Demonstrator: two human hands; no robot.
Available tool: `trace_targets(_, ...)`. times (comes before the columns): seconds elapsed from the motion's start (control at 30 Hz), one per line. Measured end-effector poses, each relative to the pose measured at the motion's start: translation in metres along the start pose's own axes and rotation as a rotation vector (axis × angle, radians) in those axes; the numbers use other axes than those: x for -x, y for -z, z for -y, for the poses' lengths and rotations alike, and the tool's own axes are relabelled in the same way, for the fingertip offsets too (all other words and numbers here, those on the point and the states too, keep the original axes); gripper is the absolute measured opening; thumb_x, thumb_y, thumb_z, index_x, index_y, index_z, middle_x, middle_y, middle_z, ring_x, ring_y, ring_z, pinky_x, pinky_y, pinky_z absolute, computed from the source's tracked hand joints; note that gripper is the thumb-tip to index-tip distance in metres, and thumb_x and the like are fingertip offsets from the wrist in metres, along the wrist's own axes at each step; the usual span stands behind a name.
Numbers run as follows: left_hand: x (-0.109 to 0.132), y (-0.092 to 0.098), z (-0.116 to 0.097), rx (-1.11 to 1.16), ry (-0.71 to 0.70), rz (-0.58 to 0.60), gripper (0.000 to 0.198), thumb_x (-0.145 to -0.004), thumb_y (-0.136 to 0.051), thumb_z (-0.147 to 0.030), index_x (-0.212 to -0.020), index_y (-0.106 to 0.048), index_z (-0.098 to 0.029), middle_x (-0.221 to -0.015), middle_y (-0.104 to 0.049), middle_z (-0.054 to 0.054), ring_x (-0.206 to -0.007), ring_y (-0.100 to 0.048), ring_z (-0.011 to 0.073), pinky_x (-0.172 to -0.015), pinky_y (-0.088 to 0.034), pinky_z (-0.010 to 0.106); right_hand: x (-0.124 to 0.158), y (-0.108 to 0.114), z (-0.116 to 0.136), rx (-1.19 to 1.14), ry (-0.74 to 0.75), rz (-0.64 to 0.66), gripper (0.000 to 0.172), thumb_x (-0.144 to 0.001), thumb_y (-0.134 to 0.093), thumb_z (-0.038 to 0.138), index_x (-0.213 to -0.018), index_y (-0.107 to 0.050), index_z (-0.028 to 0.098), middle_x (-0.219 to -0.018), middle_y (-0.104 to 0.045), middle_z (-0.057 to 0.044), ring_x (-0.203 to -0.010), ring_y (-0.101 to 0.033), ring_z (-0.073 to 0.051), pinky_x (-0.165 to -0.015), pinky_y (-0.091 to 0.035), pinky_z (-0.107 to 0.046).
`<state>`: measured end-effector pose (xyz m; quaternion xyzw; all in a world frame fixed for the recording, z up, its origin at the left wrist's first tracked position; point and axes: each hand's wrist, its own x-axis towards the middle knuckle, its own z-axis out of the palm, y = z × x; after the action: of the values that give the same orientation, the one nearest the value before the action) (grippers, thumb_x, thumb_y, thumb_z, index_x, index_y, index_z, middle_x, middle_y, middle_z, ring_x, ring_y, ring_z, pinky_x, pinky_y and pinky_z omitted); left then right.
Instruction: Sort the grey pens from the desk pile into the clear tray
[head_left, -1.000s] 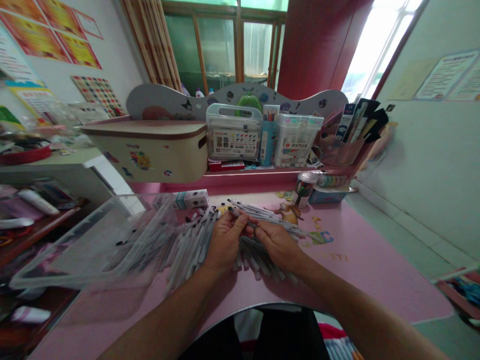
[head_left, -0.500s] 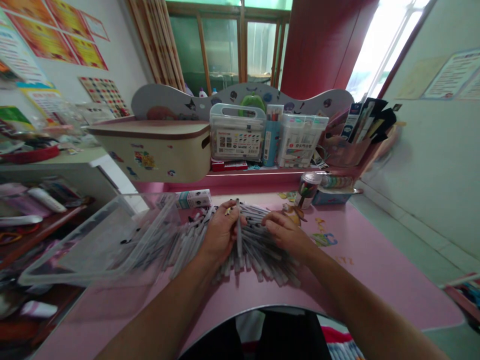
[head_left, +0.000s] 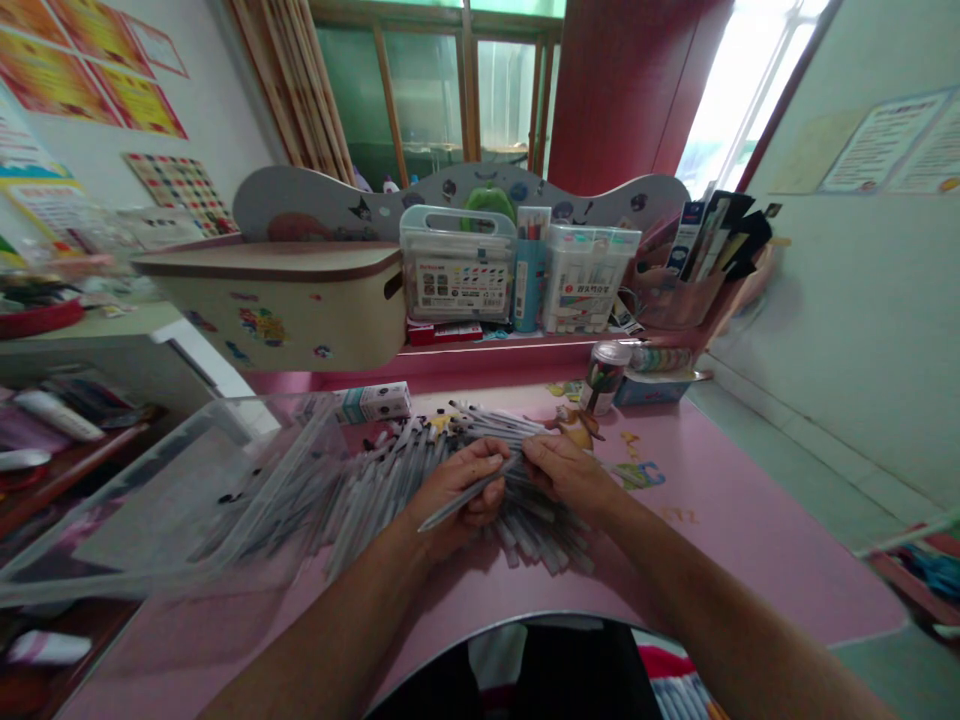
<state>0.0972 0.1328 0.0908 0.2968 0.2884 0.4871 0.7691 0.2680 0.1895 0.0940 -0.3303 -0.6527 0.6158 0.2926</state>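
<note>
My left hand (head_left: 465,490) is closed on a slim translucent grey pen (head_left: 454,506), which slants from its near end at lower left up toward the right. At the pen's upper end my right hand (head_left: 562,470) is closed, its thumb and fingers pinched together there; the tip between them is hidden. Beneath and behind both hands lies a large heap of similar pens (head_left: 390,480), several with black caps, spread over the pink desk (head_left: 720,530). Left of the heap, a clear plastic bin (head_left: 187,490) lies tilted with more pens inside.
A small white box (head_left: 375,402) stands behind the heap. To the right are a lidded jar (head_left: 604,378) and a blue box (head_left: 651,388). On the raised shelf sit a cream bin (head_left: 300,310), a clear marker case (head_left: 459,270) and a pen holder (head_left: 675,290).
The pen in my left hand has swung from upright to slanting. My right hand has moved left from the heap to meet its upper end. The view has shifted slightly right.
</note>
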Motion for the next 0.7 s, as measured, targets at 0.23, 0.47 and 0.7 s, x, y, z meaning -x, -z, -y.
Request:
trace_targets(0.23,0.0,-0.0008,0.0011,0.052,0.023,-0.05,0.019,-0.082,-0.069,-0.029,-0.095,-0.062,-0.017,-0.053,-0.052,-0.003,-0.037,-0.033,0.0023,-0.034,-0.023,0.01,-0.0012,-0.0054,-0.0035,-0.283,-0.127,-0.023,0.042,-0.082,-0.059,0.054,-0.061,-0.045,0.021,-0.046,-0.029,0.008,-0.038,-0.02,-0.006,-0.037,-0.011,-0.023)
trace_targets(0.47,0.0013,-0.0076,0.0018,-0.106,-0.248,-0.227,0.032,-0.07,-0.074,-0.014,-0.102,-0.071,-0.017,-0.084,-0.069,0.005,-0.063,-0.059,0.0092,-0.055,-0.049,0.018,-0.0056,0.0,-0.0048,-0.425,-0.135,-0.155,0.042,-0.079,-0.063,0.052,-0.061,-0.041,0.021,-0.045,-0.027,0.01,-0.035,-0.018,-0.004,-0.035,-0.009,-0.021)
trace_targets(0.7,-0.0066,-0.003,0.0075,-0.253,-0.417,-0.425,0.027,-0.078,-0.072,-0.038,-0.092,-0.073,-0.015,-0.094,-0.073,0.009,-0.086,-0.07,0.018,-0.073,-0.057,0.026,-0.0056,-0.0029,-0.0048,-0.317,-0.084,-0.131,0.04,-0.077,-0.064,0.052,-0.065,-0.04,0.022,-0.047,-0.031,0.01,-0.036,-0.021,-0.005,-0.034,-0.013,-0.021)
